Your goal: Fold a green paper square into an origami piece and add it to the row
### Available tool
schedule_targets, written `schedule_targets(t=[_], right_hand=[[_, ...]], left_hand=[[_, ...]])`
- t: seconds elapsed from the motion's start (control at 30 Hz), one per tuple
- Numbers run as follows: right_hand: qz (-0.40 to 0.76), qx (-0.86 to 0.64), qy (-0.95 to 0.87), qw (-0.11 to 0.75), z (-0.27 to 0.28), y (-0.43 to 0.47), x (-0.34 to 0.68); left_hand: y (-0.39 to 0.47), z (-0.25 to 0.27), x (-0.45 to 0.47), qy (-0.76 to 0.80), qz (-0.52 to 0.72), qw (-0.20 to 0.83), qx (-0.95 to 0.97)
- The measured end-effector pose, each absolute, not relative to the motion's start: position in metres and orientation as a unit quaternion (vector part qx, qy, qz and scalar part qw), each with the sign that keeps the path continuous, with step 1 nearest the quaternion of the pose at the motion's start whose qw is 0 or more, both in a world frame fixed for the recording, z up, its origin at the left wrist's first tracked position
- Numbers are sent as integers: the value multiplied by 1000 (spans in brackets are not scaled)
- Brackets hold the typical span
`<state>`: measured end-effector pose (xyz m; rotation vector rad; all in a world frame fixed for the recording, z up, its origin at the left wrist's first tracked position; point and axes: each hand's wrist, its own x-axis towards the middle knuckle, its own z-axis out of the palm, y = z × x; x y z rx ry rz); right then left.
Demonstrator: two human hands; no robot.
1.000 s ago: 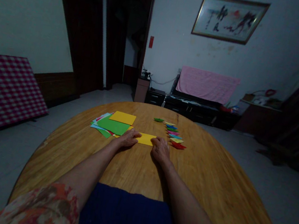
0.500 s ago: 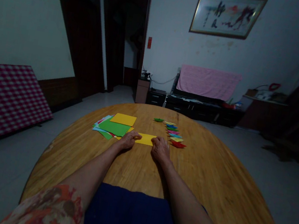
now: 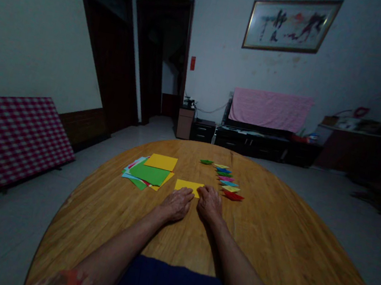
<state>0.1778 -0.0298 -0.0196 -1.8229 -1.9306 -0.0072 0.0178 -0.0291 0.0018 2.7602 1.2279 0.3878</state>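
Note:
A yellow sheet of origami paper [image 3: 184,184], folded into a narrow rectangle, lies on the round wooden table in front of me. My left hand [image 3: 178,203] presses its closed fingers on the near edge of the paper, around the middle. At the right end of the paper, my right hand [image 3: 210,204] grips it with bent fingers; its thumb is mostly hidden. Just beyond my right hand lies a red folded paper boat [image 3: 233,196], nearest in a row of small folded boats in several colours.
To the left is a loose stack of coloured paper, with a green sheet [image 3: 149,173] and a yellow square [image 3: 161,162] on top. A green folded boat [image 3: 206,162] sits apart near the far side of the wooden table [image 3: 269,237]. A checked cloth panel [image 3: 13,143] stands at the left.
My left hand has slid from the left end of the yellow paper to its near edge, closer to my right hand. The right hand stays at the right end. The view has tilted slightly.

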Motion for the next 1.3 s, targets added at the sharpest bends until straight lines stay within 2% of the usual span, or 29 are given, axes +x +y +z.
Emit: schedule_targets(t=[0.33, 0.6, 0.7, 0.8, 0.9, 1.3], right_hand=[[-16, -659, -709, 252, -19, -30, 177], [-17, -657, -709, 255, -18, -31, 177], [-19, -659, -706, 257, -19, -29, 177], [-21, -659, -708, 254, -21, -28, 177], [-22, -658, -708, 253, -23, -27, 178], [-31, -657, -709, 255, -18, -30, 176]], left_hand=[[-29, 1, -7, 503, 99, 63, 856], [-40, 22, 4, 601, -1, 19, 799], [-44, 18, 18, 569, 39, 2, 821], [-43, 8, 26, 487, 85, 32, 868], [-39, -1, 27, 459, 76, 65, 883], [-38, 14, 8, 541, 32, 64, 838]])
